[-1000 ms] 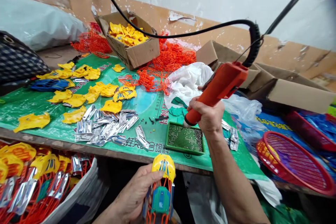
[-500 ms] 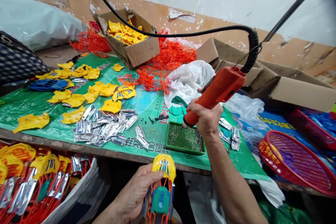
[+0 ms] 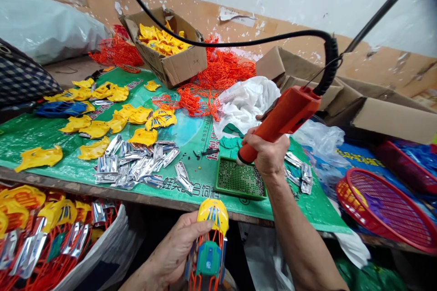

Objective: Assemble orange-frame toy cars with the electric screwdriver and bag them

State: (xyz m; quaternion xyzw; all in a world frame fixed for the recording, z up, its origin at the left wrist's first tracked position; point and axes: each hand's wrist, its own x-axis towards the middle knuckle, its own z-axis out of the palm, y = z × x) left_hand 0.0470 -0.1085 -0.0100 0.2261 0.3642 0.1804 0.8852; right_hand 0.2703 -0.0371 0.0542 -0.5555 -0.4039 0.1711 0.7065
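Observation:
My left hand (image 3: 177,248) is closed on a toy car body (image 3: 209,257) with a yellow front, a teal middle and orange framework, at the bottom of the view below the table edge. My right hand (image 3: 269,152) is wrapped round a red electric screwdriver (image 3: 282,120) with a black cable. The screwdriver's whitish tip end points down over a green tray (image 3: 242,195) full of small holes and tiny dark screws. Left of that tray lie many silver plastic parts (image 3: 136,163) and yellow shells (image 3: 143,136).
A cardboard box (image 3: 184,66) of yellow parts stands at the back, beside orange frames (image 3: 232,70). A white plastic bag (image 3: 251,100) lies in the middle. At right are open cartons (image 3: 392,118) and a red basket (image 3: 392,209). A sack (image 3: 112,245) of part-assembled pieces stands lower left.
Almost nothing differs. The view has shifted very slightly; both hands keep their hold, with the screwdriver still over the green tray.

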